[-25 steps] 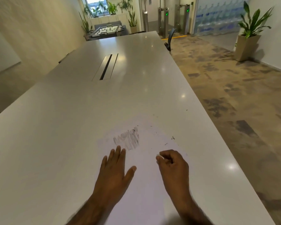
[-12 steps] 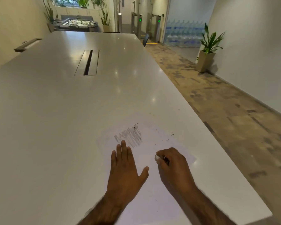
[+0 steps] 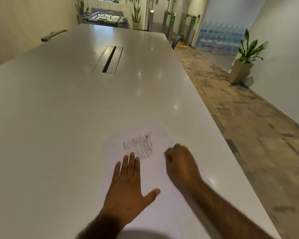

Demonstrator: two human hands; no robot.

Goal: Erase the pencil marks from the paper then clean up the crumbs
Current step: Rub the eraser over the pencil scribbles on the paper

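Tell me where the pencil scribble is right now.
In the head view, the pencil scribble lies at the far end of the paper, just beyond the flat left hand and left of the curled right hand.

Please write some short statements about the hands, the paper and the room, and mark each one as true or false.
1. The left hand lies flat on the paper. True.
2. The paper has no pencil marks. False: grey marks show just beyond the left fingertips.
3. The right hand is open, with straight fingers. False: its fingers are curled, and it is to the right of the marks.
4. A potted plant stands on the floor. True.
5. Small dark crumbs lie on the table. True.
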